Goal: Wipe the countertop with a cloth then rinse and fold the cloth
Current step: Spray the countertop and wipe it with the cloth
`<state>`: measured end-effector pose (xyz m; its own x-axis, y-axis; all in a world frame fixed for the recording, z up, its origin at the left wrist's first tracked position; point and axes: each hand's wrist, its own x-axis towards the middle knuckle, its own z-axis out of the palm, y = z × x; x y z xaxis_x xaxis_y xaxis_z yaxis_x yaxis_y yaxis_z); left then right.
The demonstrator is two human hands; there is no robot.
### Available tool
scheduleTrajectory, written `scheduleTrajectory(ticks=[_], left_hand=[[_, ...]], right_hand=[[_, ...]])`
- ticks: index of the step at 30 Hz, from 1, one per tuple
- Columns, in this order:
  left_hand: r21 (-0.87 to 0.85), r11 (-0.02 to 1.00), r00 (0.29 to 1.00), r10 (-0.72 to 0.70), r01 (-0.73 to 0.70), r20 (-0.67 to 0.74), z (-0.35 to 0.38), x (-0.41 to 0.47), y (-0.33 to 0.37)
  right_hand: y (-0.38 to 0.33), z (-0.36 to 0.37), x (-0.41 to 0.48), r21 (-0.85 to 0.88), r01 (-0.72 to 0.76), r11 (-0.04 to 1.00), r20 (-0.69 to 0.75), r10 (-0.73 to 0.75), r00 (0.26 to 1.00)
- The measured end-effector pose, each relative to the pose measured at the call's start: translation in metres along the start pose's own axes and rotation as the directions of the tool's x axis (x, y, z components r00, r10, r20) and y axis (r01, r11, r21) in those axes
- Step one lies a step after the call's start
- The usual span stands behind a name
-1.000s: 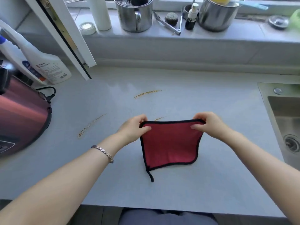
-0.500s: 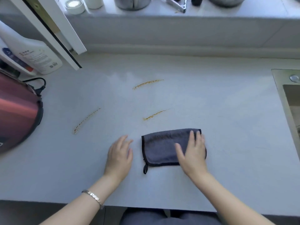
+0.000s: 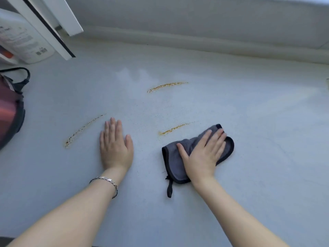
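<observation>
A folded grey cloth point(image 3: 171, 160) with black trim and a black hanging loop lies on the pale grey countertop point(image 3: 258, 122). My right hand point(image 3: 203, 155) presses flat on top of it, fingers spread toward the far right. My left hand point(image 3: 115, 145) rests flat on the bare counter to the left, holding nothing. Three yellow-brown smears mark the counter: one just beyond the cloth point(image 3: 175, 129), one farther back point(image 3: 166, 86), and one left of my left hand point(image 3: 81, 131).
A dark red appliance point(image 3: 8, 111) with a black cord point(image 3: 19, 75) stands at the left edge. A white bottle point(image 3: 23, 41) and a white window frame point(image 3: 53, 24) are at the back left. A grey wall ledge point(image 3: 195, 38) runs along the back.
The cloth was held up red side out, then laid down folded with the grey side up. My right hand now presses it and has slid it right; my left hand moved onto the counter.
</observation>
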<state>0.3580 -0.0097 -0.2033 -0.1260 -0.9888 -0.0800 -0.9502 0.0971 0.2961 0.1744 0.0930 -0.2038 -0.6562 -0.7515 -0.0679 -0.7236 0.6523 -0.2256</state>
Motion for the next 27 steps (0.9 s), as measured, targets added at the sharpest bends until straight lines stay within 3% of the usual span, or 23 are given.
scheduleTrajectory(ticks=[3, 9, 12, 16, 18, 20, 22, 24, 25, 26, 27], left_hand=[[-0.019, 1.0, 0.999, 0.012, -0.013, -0.033, 0.003, 0.002, 0.0], [-0.02, 0.999, 0.997, 0.027, -0.028, -0.076, 0.004, 0.003, -0.003], [-0.018, 0.999, 0.996, 0.03, -0.032, -0.084, 0.004, 0.004, -0.003], [-0.01, 0.999, 0.995, 0.033, -0.034, -0.098, 0.003, 0.004, -0.002], [-0.006, 1.0, 0.996, 0.027, -0.028, -0.088, 0.003, 0.005, -0.002], [0.001, 1.0, 0.996, 0.026, -0.026, -0.08, 0.003, 0.005, -0.002], [0.003, 1.0, 0.997, 0.027, -0.027, -0.072, 0.002, 0.004, -0.002], [0.002, 1.0, 0.996, 0.027, -0.027, -0.084, 0.003, 0.005, -0.002], [-0.001, 1.0, 0.996, 0.025, -0.025, -0.089, 0.003, 0.005, -0.003], [-0.004, 1.0, 0.995, 0.024, -0.024, -0.095, 0.004, 0.006, -0.003], [-0.006, 1.0, 0.995, 0.024, -0.024, -0.096, 0.005, 0.007, -0.004]], right_hand=[[-0.007, 0.002, -0.03, -0.008, -0.135, 0.991, 0.086, 0.135, 0.987], [-0.002, 0.007, 0.022, -0.044, 0.083, 0.996, -0.005, -0.084, 0.996], [-0.001, 0.001, 0.076, 0.068, 0.209, 0.976, -0.005, -0.209, 0.978], [-0.027, -0.003, 0.123, 0.242, 0.114, 0.964, -0.02, -0.113, 0.993], [-0.045, 0.006, 0.093, 0.325, 0.235, 0.916, -0.042, -0.234, 0.971], [-0.044, 0.016, 0.034, 0.353, 0.498, 0.792, -0.065, -0.51, 0.858], [-0.022, 0.012, -0.001, 0.358, 0.7, 0.618, -0.026, -0.743, 0.669], [0.001, 0.002, 0.026, 0.395, 0.808, 0.436, 0.04, -0.888, 0.459], [0.004, -0.002, 0.048, 0.412, 0.81, 0.418, 0.041, -0.896, 0.442], [0.001, -0.006, 0.074, 0.425, 0.758, 0.495, 0.021, -0.842, 0.538], [-0.007, -0.01, 0.102, 0.479, 0.618, 0.624, 0.012, -0.708, 0.706]])
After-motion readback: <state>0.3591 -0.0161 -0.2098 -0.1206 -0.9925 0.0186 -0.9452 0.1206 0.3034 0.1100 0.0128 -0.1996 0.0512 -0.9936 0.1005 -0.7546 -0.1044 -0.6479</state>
